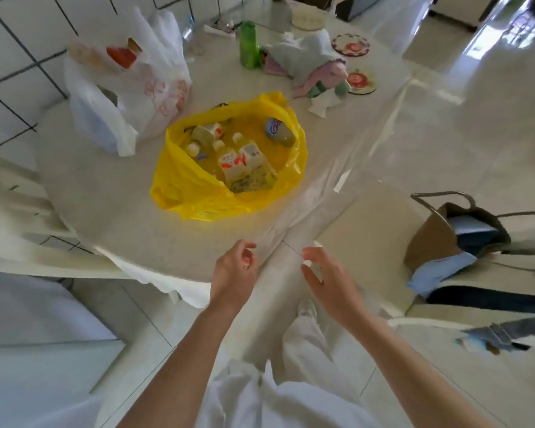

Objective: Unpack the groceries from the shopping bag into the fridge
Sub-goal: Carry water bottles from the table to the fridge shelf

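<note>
- Groceries wait in the yellow shopping bag (198,193), which sits slumped open near the middle of the round table (105,217), its mouth spread wide and its contents plain to see.
- A white plastic bag (130,97) stands just behind and to the left of it, knotted loosely, with something red showing through near the top.
- A brown paper bag (430,239) rests on a chair to the right, well apart from the table's load.
- A heap of pastel cloths (315,63) lies at the far side of the table, beside a green bottle (248,44) standing upright.
- Two milk cartons (241,165) lean together inside the yellow bag, with small white-capped bottles (193,148) and a rounded blue-labelled container (275,129) around them.
- The left hand (233,274) hovers at the table's near edge, fingers loosely curled and holding nothing.
- The right hand (325,279) hangs just off the edge, fingers relaxed and apart, likewise empty.
- No fridge can be made out, so unpacking appears barely begun.
- Risk, as it looks from here: the limp bag offers no support, so lifting one carton could topple its neighbour or roll a bottle towards the table's rim; tugging the thin plastic instead of the goods could drag the whole lot.
</note>
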Tool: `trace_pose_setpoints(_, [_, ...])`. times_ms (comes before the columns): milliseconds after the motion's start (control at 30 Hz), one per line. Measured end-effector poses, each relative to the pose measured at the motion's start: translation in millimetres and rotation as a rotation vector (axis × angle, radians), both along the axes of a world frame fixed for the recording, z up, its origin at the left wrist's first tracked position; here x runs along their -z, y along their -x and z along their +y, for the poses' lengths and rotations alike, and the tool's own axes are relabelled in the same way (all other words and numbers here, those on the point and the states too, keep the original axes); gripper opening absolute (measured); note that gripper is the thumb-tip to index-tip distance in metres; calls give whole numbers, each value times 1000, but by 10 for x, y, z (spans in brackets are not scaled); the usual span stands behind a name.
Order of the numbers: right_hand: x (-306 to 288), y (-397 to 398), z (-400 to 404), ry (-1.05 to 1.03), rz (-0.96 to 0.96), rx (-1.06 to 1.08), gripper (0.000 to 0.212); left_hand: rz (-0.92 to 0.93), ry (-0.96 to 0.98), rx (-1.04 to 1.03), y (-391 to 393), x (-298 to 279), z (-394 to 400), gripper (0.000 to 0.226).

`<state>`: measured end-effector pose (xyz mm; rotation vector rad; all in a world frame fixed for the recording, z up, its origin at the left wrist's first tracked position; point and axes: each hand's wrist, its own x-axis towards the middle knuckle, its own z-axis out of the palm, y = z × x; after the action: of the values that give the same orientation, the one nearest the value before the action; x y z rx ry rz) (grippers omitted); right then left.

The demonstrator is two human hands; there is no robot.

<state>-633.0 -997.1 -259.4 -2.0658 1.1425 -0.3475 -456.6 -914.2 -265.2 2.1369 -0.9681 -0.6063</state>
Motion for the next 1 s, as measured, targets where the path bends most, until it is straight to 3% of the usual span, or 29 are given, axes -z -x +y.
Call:
trace_pose_setpoints(267, [-31, -267, -1201, -14, 3, -257, 31, 20, -20, -220, -44, -58, -894, 16])
trace_pose_setpoints(500, [-126, -807, -2059, 1, -22, -398, 30, -92, -28, -342, -334, -109, -1520, 17])
trace_pose_setpoints(633, [-173, -1237, -2321, -28, 8, -409, 32, -74, -115, -425, -604, -109, -1785, 29])
trace_pose_setpoints(833, [-13, -2047, -2549, -117, 242, -329, 37, 33, -328, -502, -1043, 41, -2166, 48])
trace_pose_setpoints(1000, [103, -2555, -2604, -201, 372, -222, 54, 50, -525, -481, -1192, 260, -2357, 65])
